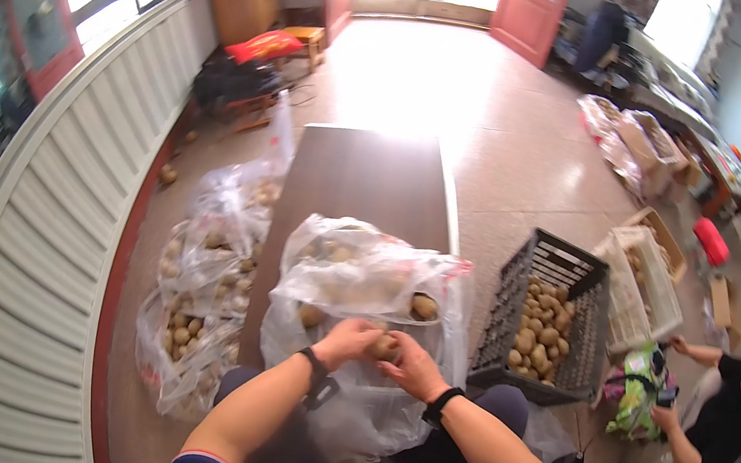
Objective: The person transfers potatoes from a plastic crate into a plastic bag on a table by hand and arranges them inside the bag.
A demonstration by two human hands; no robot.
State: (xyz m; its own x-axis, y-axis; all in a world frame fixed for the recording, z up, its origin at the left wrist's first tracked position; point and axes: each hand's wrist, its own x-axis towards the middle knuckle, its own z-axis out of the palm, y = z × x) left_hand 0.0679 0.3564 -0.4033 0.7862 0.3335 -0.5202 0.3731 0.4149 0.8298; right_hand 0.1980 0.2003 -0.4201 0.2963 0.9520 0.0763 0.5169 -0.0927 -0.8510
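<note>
A brown potato (384, 346) is pinched between the fingers of my left hand (347, 342) and my right hand (415, 368). Both hands are closed around it, over a clear plastic bag (349, 295) at the near end of the dark table (365, 176). Inside the bag's opening lie more potatoes, among them a dark one (423, 307) to the right and a paler one (311, 315) to the left. The underside of the held potato is hidden by my fingers.
To my right stands a black plastic crate (588, 305) with many potatoes, beside a white crate (663, 313). Plastic bags of potatoes (207, 267) sit on the floor at left. Another person (715, 411) is at far right near a green bag (640, 388).
</note>
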